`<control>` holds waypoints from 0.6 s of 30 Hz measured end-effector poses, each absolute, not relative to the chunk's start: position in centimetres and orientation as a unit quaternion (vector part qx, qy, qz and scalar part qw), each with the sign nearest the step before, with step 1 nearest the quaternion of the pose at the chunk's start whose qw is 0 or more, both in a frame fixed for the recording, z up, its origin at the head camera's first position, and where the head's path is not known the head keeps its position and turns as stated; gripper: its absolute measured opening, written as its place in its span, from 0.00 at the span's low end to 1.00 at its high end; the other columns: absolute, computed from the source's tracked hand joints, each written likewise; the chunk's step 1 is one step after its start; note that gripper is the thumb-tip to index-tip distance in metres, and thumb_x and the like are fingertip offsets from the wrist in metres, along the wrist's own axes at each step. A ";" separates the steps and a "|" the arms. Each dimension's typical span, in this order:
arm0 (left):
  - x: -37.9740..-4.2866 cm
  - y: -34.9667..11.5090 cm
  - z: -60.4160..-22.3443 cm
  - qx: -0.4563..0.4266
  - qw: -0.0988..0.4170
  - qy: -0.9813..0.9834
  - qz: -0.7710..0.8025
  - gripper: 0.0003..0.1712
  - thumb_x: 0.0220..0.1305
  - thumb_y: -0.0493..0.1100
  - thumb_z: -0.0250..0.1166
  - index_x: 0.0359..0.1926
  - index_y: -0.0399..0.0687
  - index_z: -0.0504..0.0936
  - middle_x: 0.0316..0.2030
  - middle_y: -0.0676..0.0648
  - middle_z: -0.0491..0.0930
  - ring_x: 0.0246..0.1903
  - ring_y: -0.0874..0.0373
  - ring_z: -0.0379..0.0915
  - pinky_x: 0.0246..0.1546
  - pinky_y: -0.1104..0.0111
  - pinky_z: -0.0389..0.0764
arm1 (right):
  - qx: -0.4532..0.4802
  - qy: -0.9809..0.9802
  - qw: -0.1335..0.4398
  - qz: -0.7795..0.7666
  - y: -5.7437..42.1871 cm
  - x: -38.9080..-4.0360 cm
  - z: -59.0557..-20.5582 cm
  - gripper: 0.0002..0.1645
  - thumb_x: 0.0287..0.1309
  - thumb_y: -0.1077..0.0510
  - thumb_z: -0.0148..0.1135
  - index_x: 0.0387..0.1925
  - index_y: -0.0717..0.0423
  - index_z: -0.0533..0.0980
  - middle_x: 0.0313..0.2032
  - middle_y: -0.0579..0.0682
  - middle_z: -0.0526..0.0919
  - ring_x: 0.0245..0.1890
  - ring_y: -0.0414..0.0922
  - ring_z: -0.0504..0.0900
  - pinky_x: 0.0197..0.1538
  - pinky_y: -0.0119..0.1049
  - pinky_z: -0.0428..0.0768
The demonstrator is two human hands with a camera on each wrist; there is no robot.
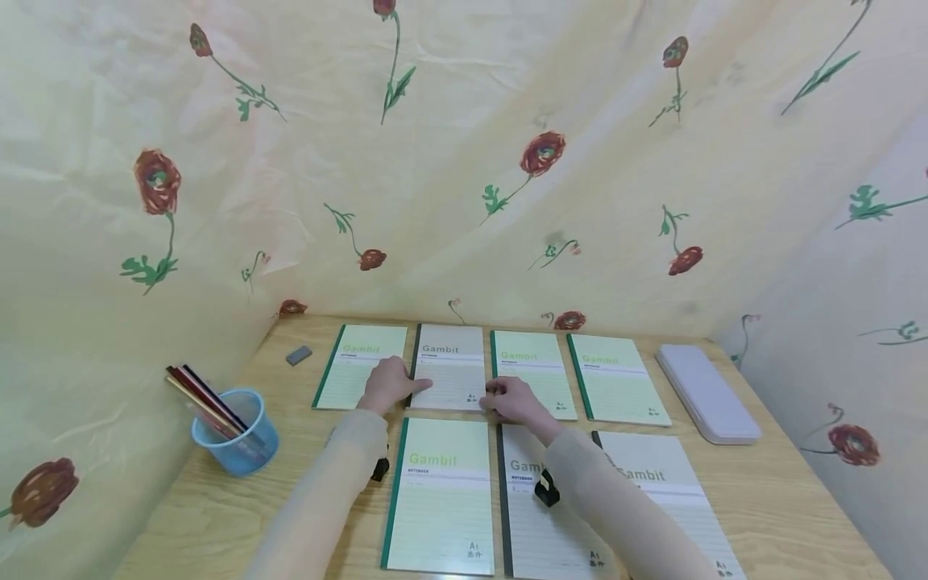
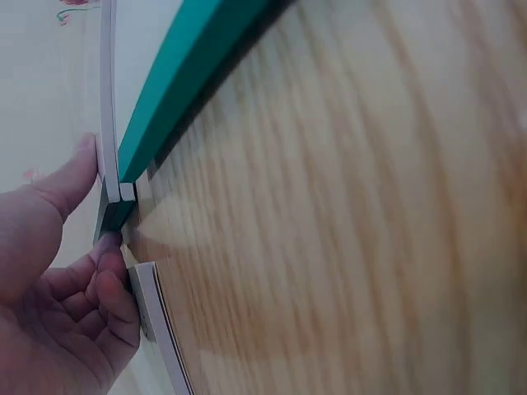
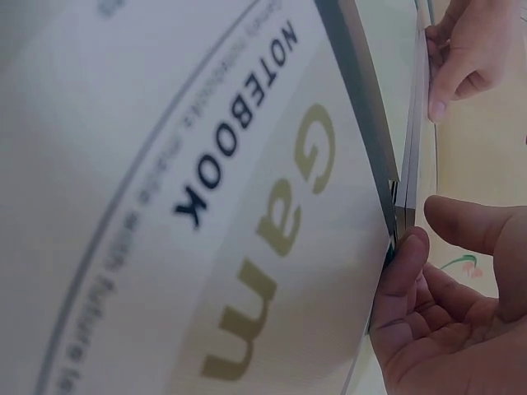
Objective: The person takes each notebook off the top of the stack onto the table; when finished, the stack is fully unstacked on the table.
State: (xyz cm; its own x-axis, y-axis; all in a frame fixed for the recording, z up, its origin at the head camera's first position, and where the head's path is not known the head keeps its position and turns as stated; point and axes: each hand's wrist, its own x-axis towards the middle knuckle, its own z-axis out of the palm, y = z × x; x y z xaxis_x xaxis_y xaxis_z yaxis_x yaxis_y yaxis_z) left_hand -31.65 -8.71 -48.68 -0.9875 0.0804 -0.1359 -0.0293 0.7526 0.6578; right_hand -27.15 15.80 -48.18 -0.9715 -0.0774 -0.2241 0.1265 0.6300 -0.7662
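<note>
A grey notebook with a dark spine point(image 1: 451, 366) lies in the back row of notebooks, between my two hands. My left hand point(image 1: 387, 385) holds its left side, with the thumb on the cover and curled fingers point(image 2: 111, 309) at the spine edge. At the notebook's near right corner is my right hand point(image 1: 516, 401). Its index fingertip point(image 3: 409, 251) meets the corner and its thumb is at the cover's edge. A green-spined notebook point(image 1: 351, 379) lies under the left hand's side, and another green-spined notebook point(image 1: 540, 362) lies just beyond the right hand.
Another green-spined notebook point(image 1: 616, 374) and a pale lilac case point(image 1: 706, 395) continue the back row. In front lie a green-spined notebook point(image 1: 438, 507) and two grey ones point(image 1: 544, 532), partly under my right sleeve. A blue pencil cup point(image 1: 242, 447) and a grey eraser point(image 1: 299, 355) are left.
</note>
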 end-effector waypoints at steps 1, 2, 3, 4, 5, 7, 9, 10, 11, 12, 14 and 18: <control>-31.6 -8.7 -48.7 0.015 0.076 0.933 0.352 0.31 0.56 0.56 0.75 0.12 0.47 0.68 0.10 0.53 0.59 0.11 0.60 0.56 0.14 0.68 0.59 | 0.014 0.896 0.117 -0.429 15.8 -27.1 -48.2 0.26 0.62 0.57 0.66 0.59 0.64 0.75 0.32 0.51 0.78 0.27 0.43 0.77 0.30 0.32 0.77; -31.6 -8.7 -48.7 0.018 0.073 0.933 0.352 0.31 0.57 0.56 0.75 0.11 0.47 0.67 0.10 0.53 0.58 0.11 0.60 0.55 0.14 0.68 0.58 | 0.014 0.897 0.115 -0.428 15.7 -27.1 -48.3 0.26 0.62 0.57 0.66 0.59 0.64 0.75 0.32 0.50 0.77 0.27 0.43 0.76 0.30 0.32 0.76; -31.6 -8.7 -48.8 0.020 0.072 0.932 0.354 0.32 0.57 0.55 0.75 0.11 0.48 0.65 0.10 0.53 0.57 0.11 0.60 0.54 0.14 0.68 0.58 | 0.012 0.898 0.112 -0.425 15.7 -27.1 -48.3 0.26 0.62 0.58 0.66 0.59 0.64 0.75 0.31 0.50 0.77 0.26 0.42 0.76 0.30 0.32 0.76; -31.6 -8.7 -48.8 0.023 0.069 0.931 0.357 0.32 0.58 0.54 0.75 0.11 0.48 0.64 0.09 0.53 0.56 0.11 0.60 0.53 0.14 0.68 0.58 | 0.010 0.901 0.108 -0.421 15.7 -27.1 -48.3 0.26 0.62 0.58 0.66 0.59 0.64 0.75 0.31 0.50 0.77 0.26 0.42 0.76 0.29 0.32 0.76; -31.6 -8.7 -48.8 0.027 0.066 0.931 0.359 0.33 0.58 0.54 0.75 0.10 0.49 0.63 0.09 0.54 0.56 0.11 0.61 0.52 0.14 0.69 0.58 | 0.010 0.902 0.105 -0.418 15.7 -27.1 -48.3 0.25 0.62 0.58 0.66 0.59 0.64 0.75 0.31 0.50 0.77 0.25 0.42 0.75 0.29 0.32 0.76; -31.6 -8.7 -48.9 0.033 0.060 0.929 0.364 0.33 0.58 0.53 0.75 0.10 0.50 0.62 0.09 0.54 0.55 0.11 0.61 0.51 0.14 0.69 0.59 | 0.008 0.904 0.102 -0.415 15.8 -27.1 -48.3 0.25 0.62 0.59 0.67 0.59 0.64 0.76 0.31 0.50 0.76 0.25 0.42 0.75 0.29 0.32 0.76; -31.6 -8.7 -48.9 0.033 0.058 0.924 0.376 0.34 0.58 0.52 0.75 0.10 0.50 0.61 0.09 0.55 0.54 0.11 0.61 0.50 0.14 0.69 0.59 | 0.002 0.907 0.098 -0.411 15.8 -27.1 -48.2 0.25 0.62 0.60 0.67 0.58 0.64 0.76 0.31 0.50 0.76 0.25 0.42 0.75 0.28 0.32 0.77; -31.6 -8.8 -48.9 0.031 0.058 0.921 0.385 0.34 0.58 0.51 0.75 0.09 0.50 0.60 0.09 0.55 0.53 0.11 0.61 0.49 0.14 0.69 0.59 | 0.001 0.907 0.097 -0.410 15.8 -27.1 -48.2 0.25 0.61 0.60 0.68 0.58 0.64 0.76 0.31 0.51 0.77 0.25 0.42 0.75 0.28 0.32 0.77; -31.6 -8.9 -48.9 0.027 0.060 0.917 0.393 0.34 0.58 0.50 0.75 0.09 0.51 0.60 0.09 0.55 0.53 0.11 0.62 0.48 0.14 0.69 0.59 | 0.001 0.906 0.096 -0.411 15.8 -27.1 -48.2 0.24 0.61 0.60 0.68 0.58 0.64 0.76 0.31 0.50 0.77 0.25 0.42 0.75 0.28 0.32 0.77; -31.6 -9.0 -48.9 0.024 0.061 0.914 0.400 0.35 0.58 0.50 0.75 0.09 0.50 0.60 0.09 0.55 0.52 0.11 0.61 0.47 0.14 0.69 0.58 | -0.001 0.907 0.096 -0.411 15.8 -27.1 -48.2 0.25 0.61 0.60 0.68 0.58 0.64 0.76 0.31 0.50 0.77 0.25 0.42 0.75 0.28 0.32 0.77; -31.7 -9.2 -48.9 0.011 0.069 0.906 0.418 0.33 0.58 0.49 0.75 0.10 0.49 0.61 0.10 0.55 0.53 0.12 0.61 0.48 0.15 0.69 0.58 | -0.001 0.907 0.096 -0.410 15.8 -27.1 -48.2 0.25 0.60 0.60 0.69 0.58 0.64 0.76 0.30 0.50 0.77 0.24 0.42 0.75 0.28 0.32 0.77; -31.5 -9.6 -48.7 -0.012 0.068 0.896 0.438 0.20 0.58 0.46 0.75 0.21 0.38 0.76 0.18 0.50 0.68 0.19 0.58 0.62 0.23 0.66 0.70 | -0.002 0.909 0.093 -0.406 15.8 -27.2 -48.4 0.25 0.59 0.62 0.69 0.58 0.64 0.76 0.29 0.50 0.77 0.23 0.42 0.75 0.27 0.32 0.75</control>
State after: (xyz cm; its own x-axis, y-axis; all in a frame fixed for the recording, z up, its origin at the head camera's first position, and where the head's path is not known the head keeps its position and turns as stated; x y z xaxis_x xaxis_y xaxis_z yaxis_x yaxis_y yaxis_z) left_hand -31.50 -9.64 -48.72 -0.9904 0.0376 -0.1333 -0.0821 0.6158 0.7836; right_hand -27.18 15.82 -48.39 -0.9827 -0.0788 -0.1677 0.0723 0.6700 -0.7388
